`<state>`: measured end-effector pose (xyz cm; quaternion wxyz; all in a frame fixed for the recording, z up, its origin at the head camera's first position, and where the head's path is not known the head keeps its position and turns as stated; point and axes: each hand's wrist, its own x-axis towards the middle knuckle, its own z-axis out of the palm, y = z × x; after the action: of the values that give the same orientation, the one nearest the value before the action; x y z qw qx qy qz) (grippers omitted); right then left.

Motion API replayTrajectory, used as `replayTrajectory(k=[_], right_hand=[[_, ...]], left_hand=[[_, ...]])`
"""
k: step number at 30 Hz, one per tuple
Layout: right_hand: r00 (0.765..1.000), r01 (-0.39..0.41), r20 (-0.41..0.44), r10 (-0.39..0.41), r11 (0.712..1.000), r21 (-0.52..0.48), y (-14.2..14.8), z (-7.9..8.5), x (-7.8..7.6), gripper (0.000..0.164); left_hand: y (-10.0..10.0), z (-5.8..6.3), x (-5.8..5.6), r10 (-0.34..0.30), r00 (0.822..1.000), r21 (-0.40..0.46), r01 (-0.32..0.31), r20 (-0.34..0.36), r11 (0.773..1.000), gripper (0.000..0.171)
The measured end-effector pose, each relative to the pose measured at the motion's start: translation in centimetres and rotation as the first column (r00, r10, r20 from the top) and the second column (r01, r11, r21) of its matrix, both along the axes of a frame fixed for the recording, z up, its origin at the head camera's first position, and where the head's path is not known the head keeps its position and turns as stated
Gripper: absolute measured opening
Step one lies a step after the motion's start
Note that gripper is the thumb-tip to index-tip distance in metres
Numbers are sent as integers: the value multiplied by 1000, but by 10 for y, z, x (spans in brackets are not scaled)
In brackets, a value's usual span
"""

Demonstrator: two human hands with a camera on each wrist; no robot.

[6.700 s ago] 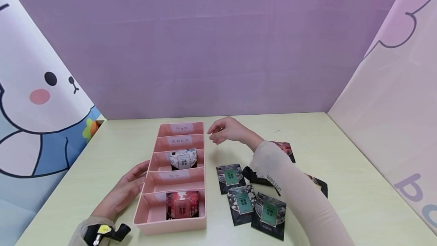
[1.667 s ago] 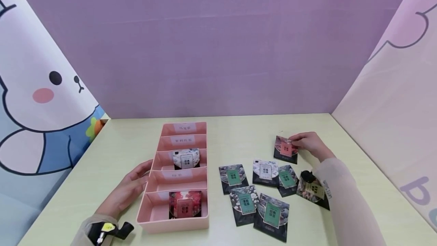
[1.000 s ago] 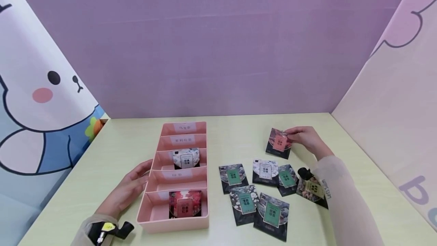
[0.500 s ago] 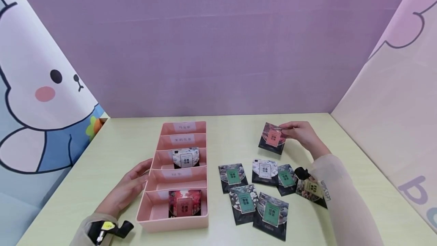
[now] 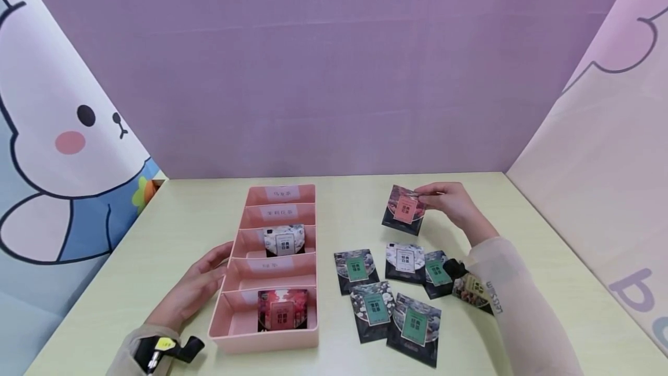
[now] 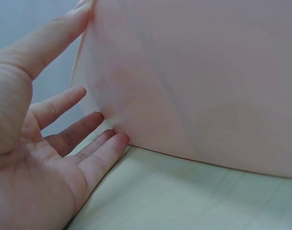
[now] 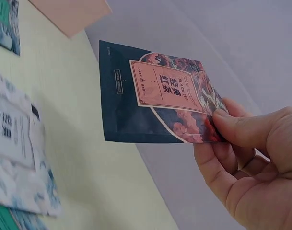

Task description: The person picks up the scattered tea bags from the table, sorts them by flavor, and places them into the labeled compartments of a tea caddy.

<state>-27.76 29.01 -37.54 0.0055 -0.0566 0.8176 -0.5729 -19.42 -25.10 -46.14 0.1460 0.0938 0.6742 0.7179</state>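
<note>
Between thumb and fingers my right hand (image 5: pixel 450 205) pinches a black tea sachet (image 7: pixel 157 96) with a pink label, raised over the table behind the loose sachets. Against the left wall of a pink divided box (image 5: pixel 263 344) rests my left hand (image 5: pixel 195 289); in the left wrist view its fingertips touch the box wall (image 6: pixel 184 96) with the thumb up along its edge. A red sachet (image 5: pixel 282 310) stands in the nearest compartment and a white sachet (image 5: pixel 284 241) in the middle one. The other compartments, with paper labels on their dividers, hold nothing.
Right of the box lie green-labelled sachets (image 5: pixel 414 328), a white tea sachet (image 5: pixel 405 262) and a yellow-labelled sachet (image 5: pixel 472 292) partly behind the right sleeve. A purple backdrop (image 5: pixel 334 74) rises at the table's back edge, with printed panels at both sides.
The black tea sachet has been lifted off the table by my right hand and carried left and slightly back. My left hand stays at the box.
</note>
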Motion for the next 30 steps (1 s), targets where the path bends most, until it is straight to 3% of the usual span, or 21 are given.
replayTrajectory(k=[16, 30], right_hand=[[995, -86, -50, 86, 996, 4, -35, 9, 13, 25], [982, -166, -96, 162, 985, -40, -74, 23, 31, 21]], left_hand=[[1, 2, -2, 24, 999, -44, -23, 27, 999, 56], [0, 0, -2, -12, 1000, 23, 13, -7, 1000, 53]])
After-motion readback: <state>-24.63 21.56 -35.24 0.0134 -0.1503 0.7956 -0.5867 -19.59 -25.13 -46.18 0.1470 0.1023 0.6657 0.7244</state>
